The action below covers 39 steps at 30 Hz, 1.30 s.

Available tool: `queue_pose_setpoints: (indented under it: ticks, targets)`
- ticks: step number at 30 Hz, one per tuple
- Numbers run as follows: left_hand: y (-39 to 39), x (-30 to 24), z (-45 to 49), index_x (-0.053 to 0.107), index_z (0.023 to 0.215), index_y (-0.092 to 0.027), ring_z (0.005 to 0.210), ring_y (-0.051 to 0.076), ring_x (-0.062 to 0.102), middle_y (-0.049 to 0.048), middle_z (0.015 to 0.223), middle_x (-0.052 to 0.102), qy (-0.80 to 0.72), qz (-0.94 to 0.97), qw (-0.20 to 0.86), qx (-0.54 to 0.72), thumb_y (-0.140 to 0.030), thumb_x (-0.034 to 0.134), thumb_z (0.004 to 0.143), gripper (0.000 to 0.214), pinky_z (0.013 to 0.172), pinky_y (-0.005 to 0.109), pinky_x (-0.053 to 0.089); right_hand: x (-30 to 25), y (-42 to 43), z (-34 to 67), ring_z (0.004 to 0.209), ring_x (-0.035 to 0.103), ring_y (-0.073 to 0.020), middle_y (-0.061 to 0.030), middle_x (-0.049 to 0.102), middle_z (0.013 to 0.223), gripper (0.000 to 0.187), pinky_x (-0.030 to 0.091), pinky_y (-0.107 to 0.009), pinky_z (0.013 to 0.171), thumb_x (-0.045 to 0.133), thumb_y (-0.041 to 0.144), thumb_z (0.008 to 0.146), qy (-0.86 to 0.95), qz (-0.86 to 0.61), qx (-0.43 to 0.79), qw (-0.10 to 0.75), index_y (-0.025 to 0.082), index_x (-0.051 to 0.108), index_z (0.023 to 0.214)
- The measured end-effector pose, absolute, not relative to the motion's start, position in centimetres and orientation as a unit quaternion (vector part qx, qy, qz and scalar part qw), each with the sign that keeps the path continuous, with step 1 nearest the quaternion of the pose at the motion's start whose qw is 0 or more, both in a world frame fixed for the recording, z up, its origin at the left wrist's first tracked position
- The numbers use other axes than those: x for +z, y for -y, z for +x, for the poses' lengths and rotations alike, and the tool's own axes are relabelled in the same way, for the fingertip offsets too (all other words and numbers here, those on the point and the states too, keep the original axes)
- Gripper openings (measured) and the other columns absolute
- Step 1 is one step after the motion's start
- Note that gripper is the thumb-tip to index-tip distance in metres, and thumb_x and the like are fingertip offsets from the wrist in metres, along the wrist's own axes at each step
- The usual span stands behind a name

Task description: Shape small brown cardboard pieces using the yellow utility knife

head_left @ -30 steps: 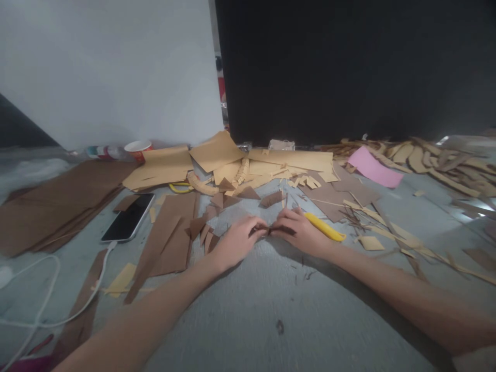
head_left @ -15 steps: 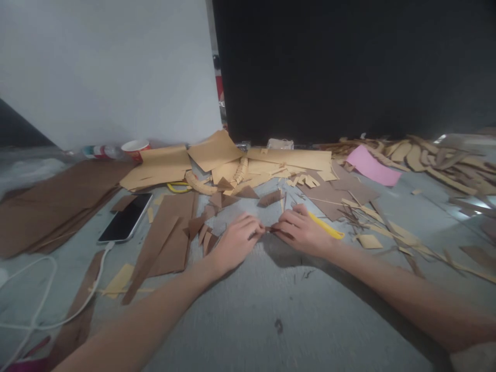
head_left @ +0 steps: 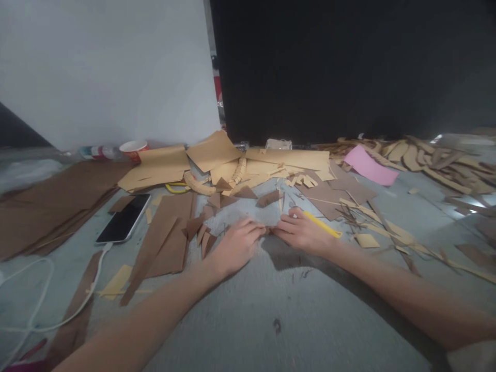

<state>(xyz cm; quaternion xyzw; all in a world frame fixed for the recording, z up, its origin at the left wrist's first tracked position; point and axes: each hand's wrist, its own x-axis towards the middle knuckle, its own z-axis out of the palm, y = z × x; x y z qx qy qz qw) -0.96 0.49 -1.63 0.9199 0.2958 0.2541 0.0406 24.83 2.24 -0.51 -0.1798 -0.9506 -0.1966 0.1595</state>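
Note:
My left hand [head_left: 237,244] and my right hand [head_left: 303,231] meet at the middle of the grey floor, fingertips pinched together on a small dark brown cardboard piece [head_left: 268,230] that is mostly hidden between them. A yellow utility knife [head_left: 322,225] lies just behind my right hand. Small brown cardboard triangles [head_left: 202,233] lie just left of my left hand.
A phone [head_left: 123,219] with a white cable [head_left: 42,305] lies at the left beside long brown cardboard strips [head_left: 166,235]. Tan cardboard sheets [head_left: 217,155], a pink sheet [head_left: 370,165], a cup [head_left: 133,149] and a bottle [head_left: 96,152] sit along the wall. Cardboard scraps [head_left: 387,227] spread right.
Both hands have drawn closer together over the brown piece, so less of it shows. The view has shifted slightly.

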Motion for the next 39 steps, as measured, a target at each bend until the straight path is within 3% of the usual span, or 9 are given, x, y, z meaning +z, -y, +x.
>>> queue_pose_setpoints:
  ticks: [4,6,13,21,25,35,39]
  targets:
    - [1.1,-1.6,-0.2,0.064,0.136,0.000,0.135,0.029,0.061,0.0226,0.141,0.068,-0.297,0.944,-0.032,0.142,-0.008,0.047,0.101,0.040,0.121,0.044,0.044,-0.2,-2.3,25.0,0.087,0.057,-0.0221,-0.0063,0.066,0.089,0.025,0.037,-0.040,0.087,0.048,0.012,0.110,0.956,-0.163,-0.206,0.134,0.014,0.072,0.102]
    - [1.8,-1.5,0.1,0.063,0.139,0.002,0.141,0.032,0.057,0.0255,0.147,0.063,-0.314,0.943,-0.049,0.098,-0.009,0.046,0.100,0.043,0.122,0.045,0.042,0.0,-2.5,25.3,0.087,0.057,-0.0222,-0.0067,0.066,0.090,0.026,0.038,-0.040,0.088,0.047,0.012,0.110,0.961,-0.151,-0.196,0.122,0.014,0.072,0.104]
    - [2.4,-1.1,0.3,0.060,0.141,0.001,0.146,0.032,0.053,0.0250,0.153,0.058,-0.329,0.941,-0.063,0.045,-0.006,0.042,0.098,0.048,0.123,0.045,0.041,0.4,-3.3,25.7,0.084,0.056,-0.0212,-0.0050,0.064,0.083,0.026,0.039,-0.038,0.083,0.048,0.017,0.110,0.978,-0.121,-0.115,0.128,0.014,0.073,0.103]
    - [3.1,-0.2,1.0,0.061,0.138,-0.008,0.136,0.028,0.060,0.0177,0.143,0.066,-0.361,0.931,-0.018,0.050,-0.001,0.036,0.095,0.050,0.111,0.042,0.050,-0.3,-3.2,25.3,0.079,0.057,-0.0185,-0.0030,0.067,0.080,0.022,0.040,-0.035,0.080,0.054,0.018,0.106,0.960,-0.175,0.015,0.218,0.019,0.075,0.099]
    - [3.0,-0.6,0.8,0.059,0.140,-0.002,0.134,0.030,0.062,0.0232,0.140,0.067,-0.349,0.936,0.000,0.056,-0.001,0.034,0.095,0.051,0.111,0.044,0.050,-0.3,-3.0,25.2,0.077,0.059,-0.0180,-0.0022,0.066,0.077,0.023,0.042,-0.035,0.081,0.056,0.020,0.106,0.943,-0.215,0.085,0.241,0.019,0.075,0.094]
    - [3.0,-0.9,0.9,0.057,0.141,0.001,0.134,0.030,0.063,0.0256,0.144,0.064,-0.336,0.940,-0.035,0.054,-0.001,0.036,0.095,0.051,0.111,0.043,0.050,-0.3,-2.6,24.5,0.074,0.060,-0.0150,-0.0001,0.067,0.079,0.023,0.041,-0.035,0.087,0.061,0.028,0.106,0.888,-0.340,0.189,0.243,0.019,0.074,0.089]
    - [3.2,-0.7,0.9,0.059,0.140,0.003,0.134,0.031,0.063,0.0253,0.143,0.065,-0.332,0.941,-0.050,0.043,-0.001,0.038,0.095,0.049,0.113,0.042,0.050,-0.3,-2.8,24.8,0.074,0.061,-0.0151,-0.0006,0.068,0.078,0.023,0.041,-0.037,0.088,0.063,0.029,0.104,0.897,-0.301,0.219,0.239,0.019,0.076,0.089]
